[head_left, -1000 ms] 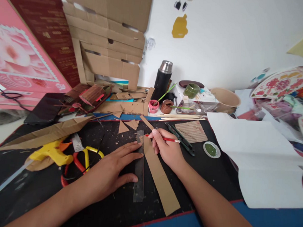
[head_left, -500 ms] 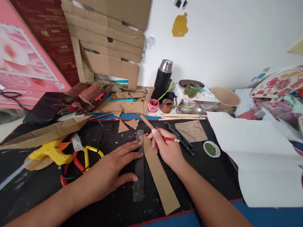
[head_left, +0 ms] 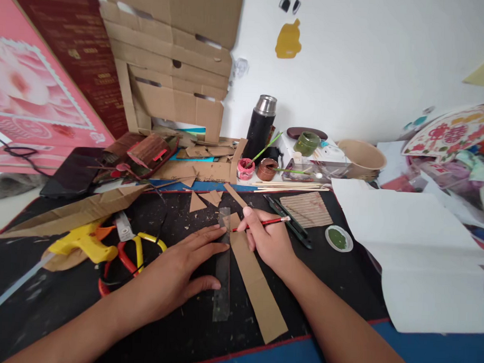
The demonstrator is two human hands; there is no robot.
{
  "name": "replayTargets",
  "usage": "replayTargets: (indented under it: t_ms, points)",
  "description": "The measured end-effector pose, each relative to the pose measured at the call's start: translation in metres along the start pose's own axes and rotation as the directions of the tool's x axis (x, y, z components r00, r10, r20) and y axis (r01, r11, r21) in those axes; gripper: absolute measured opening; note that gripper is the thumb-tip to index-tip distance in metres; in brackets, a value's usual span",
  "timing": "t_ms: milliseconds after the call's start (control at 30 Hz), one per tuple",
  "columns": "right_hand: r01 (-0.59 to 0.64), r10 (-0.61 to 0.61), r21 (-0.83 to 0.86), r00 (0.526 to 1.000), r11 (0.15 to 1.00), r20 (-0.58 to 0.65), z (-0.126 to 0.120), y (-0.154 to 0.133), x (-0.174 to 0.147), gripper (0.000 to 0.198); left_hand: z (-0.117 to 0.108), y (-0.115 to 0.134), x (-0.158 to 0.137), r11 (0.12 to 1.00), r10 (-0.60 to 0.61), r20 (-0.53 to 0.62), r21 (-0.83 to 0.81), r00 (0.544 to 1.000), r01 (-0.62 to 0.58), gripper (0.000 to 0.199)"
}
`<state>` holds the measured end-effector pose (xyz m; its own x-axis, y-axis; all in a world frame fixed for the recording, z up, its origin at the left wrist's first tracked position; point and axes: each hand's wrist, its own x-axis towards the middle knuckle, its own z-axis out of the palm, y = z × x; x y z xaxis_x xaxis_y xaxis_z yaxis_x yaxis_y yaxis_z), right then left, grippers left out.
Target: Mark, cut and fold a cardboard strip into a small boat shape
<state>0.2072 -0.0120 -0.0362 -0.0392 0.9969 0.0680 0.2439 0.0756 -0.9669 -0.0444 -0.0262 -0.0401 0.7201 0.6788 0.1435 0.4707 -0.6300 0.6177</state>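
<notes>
My left hand [head_left: 197, 262] lies with fingers spread, its fingertips and thumb pressing on a clear ruler [head_left: 222, 289] on the black mat. The ruler's upper end overlaps the tip of a long brown cardboard strip [head_left: 258, 288], which slants away toward the lower right. In my right hand [head_left: 266, 238] a red pencil [head_left: 270, 221] is pinched between thumb and fingers. Its point meets the strip's upper end beside the ruler's edge. The fingers of the right hand rest over the strip's upper right side.
Left of my hands lie a yellow glue gun [head_left: 81, 242] and red-and-yellow pliers [head_left: 134, 254]. Behind are cardboard scraps [head_left: 197, 202], paint jars [head_left: 245, 169] and a black thermos [head_left: 260, 126]. A dark green cutter [head_left: 290, 223] and a white lid with green paint [head_left: 338, 239] lie right.
The pencil's point has moved down along the ruler's edge toward me, and my right hand has shifted slightly with it. My left hand and the ruler stay in place.
</notes>
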Motion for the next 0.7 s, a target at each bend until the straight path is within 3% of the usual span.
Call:
replayTargets:
  t_ms: [700]
  points:
    - [0.048,-0.045,-0.047,0.997,0.998,0.059,0.0003,-0.0046,-0.0059,0.068,0.0016,-0.0017,-0.001,0.999,0.033,-0.003,0.043,0.999,-0.033,0.051]
